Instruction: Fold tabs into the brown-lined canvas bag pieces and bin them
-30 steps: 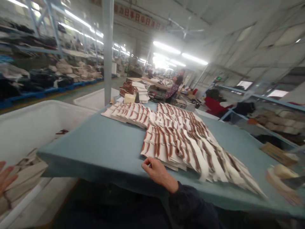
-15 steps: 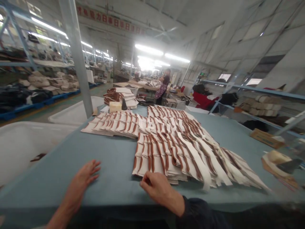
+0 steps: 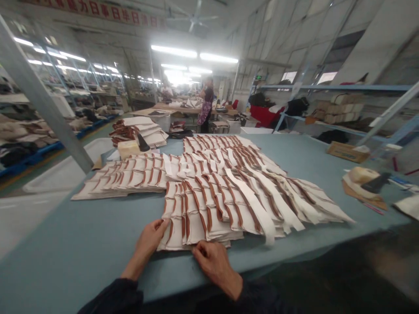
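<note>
Fluorescent tubes lit a long workshop with shelving (image 3: 330,87) along the right wall, a slanting grey pillar (image 3: 39,100) on the left and another person (image 3: 206,104) standing far off at a distant table. Close up, a blue-grey bench (image 3: 81,248) carried rows of cream fabric pieces with brown trim, fanned out and overlapping like shingles; one row (image 3: 124,176) ran off to the left, and a loose pile (image 3: 140,128) sat beyond it beside a pale block (image 3: 129,148). A cardboard box (image 3: 343,150) lay well apart on the right. The nearest bundle (image 3: 186,222) lay at the front of the bench, just ahead of the wearer. The left hand (image 3: 149,240) rested against its left edge with the fingers (image 3: 162,226) lying loosely over the cloth; whether they gripped it could not be told. The right hand (image 3: 211,261) sat at the near edge, its fingers drawn together in a narrow pinch on the bottom margin of the bundle. The pieces looked thin, light and limp, likely to slide over one another and droop if lifted by one corner, so a hold along the squared near edge, with both sides supported, seemed the soundest.
</note>
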